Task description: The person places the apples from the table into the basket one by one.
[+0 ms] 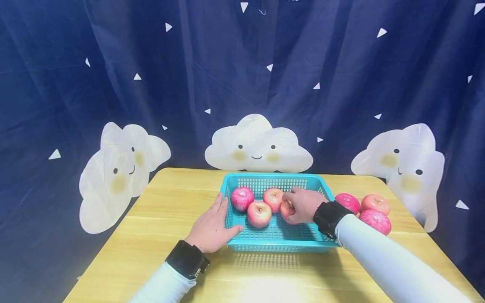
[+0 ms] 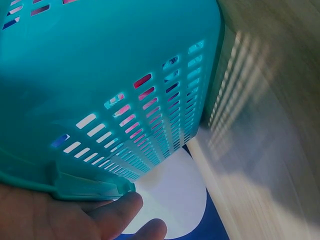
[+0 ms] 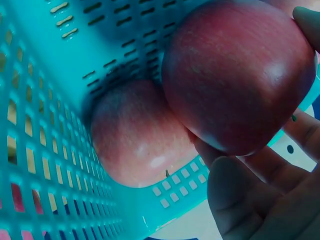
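A turquoise plastic basket (image 1: 278,243) with slotted walls stands on the table. Inside it, a dark pink apple (image 1: 242,198) and two paler apples, one at the front (image 1: 259,214) and one behind (image 1: 273,199), sit at the left and middle. My right hand (image 1: 305,205) reaches in and grips a red apple (image 3: 237,75) between thumb and fingers. Another apple (image 3: 142,135) lies beside it near the slotted wall, hidden by the hand in the head view. My left hand (image 1: 213,227) rests along the basket's left rim, fingers extended, thumb over the front corner.
Several apples, among them a deep pink one (image 1: 375,222), lie on the wooden table (image 1: 151,235) just right of the basket, partly behind the right forearm. A dark blue curtain (image 1: 235,63) with white clouds hangs behind the table's far edge.
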`<state>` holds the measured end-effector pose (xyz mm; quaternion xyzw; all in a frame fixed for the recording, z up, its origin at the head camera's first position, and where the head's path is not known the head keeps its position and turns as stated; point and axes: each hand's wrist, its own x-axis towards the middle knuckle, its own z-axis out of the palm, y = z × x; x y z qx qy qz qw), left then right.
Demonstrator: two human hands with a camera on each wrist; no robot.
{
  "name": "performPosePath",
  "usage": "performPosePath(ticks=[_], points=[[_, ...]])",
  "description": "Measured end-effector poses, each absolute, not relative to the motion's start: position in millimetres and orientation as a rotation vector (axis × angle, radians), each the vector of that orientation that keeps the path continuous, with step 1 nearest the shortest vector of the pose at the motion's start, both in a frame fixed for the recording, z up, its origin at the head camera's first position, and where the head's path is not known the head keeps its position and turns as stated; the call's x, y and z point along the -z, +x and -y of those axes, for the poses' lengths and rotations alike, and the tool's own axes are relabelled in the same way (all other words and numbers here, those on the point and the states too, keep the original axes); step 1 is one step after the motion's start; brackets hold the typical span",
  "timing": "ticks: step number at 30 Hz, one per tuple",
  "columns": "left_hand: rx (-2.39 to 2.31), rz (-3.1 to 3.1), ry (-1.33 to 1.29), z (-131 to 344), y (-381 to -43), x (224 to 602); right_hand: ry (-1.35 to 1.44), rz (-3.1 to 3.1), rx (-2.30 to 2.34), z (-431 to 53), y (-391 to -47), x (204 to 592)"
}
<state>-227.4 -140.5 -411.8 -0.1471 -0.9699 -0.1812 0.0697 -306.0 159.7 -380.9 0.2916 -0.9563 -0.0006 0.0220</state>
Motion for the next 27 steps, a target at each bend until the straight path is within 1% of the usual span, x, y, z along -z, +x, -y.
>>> performPosePath(ticks=[7,27], points=[[0.545,2.913,-0.44,141,-227,415,0.95,2.938,0.006,-156,-303,385],[0.547,2.914,-0.44,140,-228,414,0.955,2.886,0.028,-162,-303,397]])
